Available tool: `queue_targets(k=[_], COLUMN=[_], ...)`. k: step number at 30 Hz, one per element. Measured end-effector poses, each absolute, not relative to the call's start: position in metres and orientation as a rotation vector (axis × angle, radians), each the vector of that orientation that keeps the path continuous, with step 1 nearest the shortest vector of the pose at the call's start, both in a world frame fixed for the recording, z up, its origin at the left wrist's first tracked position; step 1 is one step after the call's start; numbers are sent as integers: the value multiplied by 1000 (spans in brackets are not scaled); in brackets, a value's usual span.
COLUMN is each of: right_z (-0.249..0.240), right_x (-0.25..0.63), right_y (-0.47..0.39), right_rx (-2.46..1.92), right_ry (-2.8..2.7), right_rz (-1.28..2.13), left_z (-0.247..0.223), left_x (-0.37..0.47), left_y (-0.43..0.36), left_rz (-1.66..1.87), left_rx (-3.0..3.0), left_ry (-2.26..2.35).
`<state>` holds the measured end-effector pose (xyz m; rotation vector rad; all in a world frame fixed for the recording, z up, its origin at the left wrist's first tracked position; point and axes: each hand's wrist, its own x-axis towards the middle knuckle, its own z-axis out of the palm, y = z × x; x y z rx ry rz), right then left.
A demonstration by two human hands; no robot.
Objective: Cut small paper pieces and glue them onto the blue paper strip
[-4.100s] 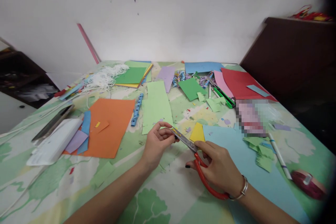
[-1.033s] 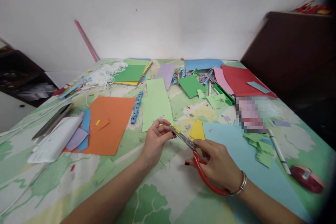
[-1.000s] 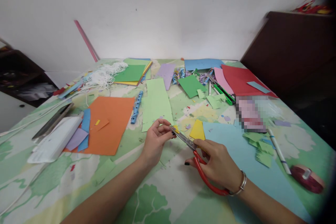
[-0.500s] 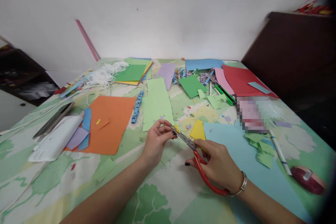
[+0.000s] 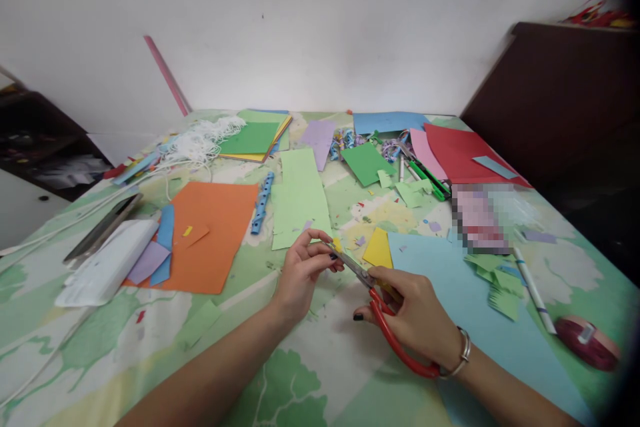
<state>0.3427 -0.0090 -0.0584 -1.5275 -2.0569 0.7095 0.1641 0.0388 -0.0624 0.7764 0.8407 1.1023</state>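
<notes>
Red-handled scissors [image 5: 400, 345] are gripped in my right hand [image 5: 425, 313], its fingers wrapped round the handles and the blades pointing up and left. Something yellow shows partly under those fingers, mostly hidden. At the blade tips my left hand [image 5: 300, 277] pinches a small yellow paper piece [image 5: 337, 244], with thumb and fingers closed on it. Whether the blades touch the paper is too small to make out. A larger yellow paper piece [image 5: 379, 248] lies just beyond the scissors, next to a light blue sheet [image 5: 480, 320] that extends beneath my right hand.
An orange sheet [image 5: 220, 233], a blue punched paper strip [image 5: 263, 203] and a light green sheet [image 5: 300, 197] lie ahead and left. White string [image 5: 205, 140] is heaped at the back left. Right are green scraps [image 5: 503, 287], a white marker [image 5: 533, 290] and a dark red object [image 5: 585, 343].
My left hand has shifted very slightly to the right. The scissors and the yellow piece stay almost where they were.
</notes>
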Motion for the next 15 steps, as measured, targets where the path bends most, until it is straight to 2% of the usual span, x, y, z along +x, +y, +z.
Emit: queue_targets(k=[15], right_z=[-55], right_x=[350], right_y=[-7], right_rx=[-1508], right_ry=[-1833], right_rz=[1145], left_z=[-58], left_x=[165], left_y=[35], left_rz=[1094], left_rx=[1184], left_ry=[1011])
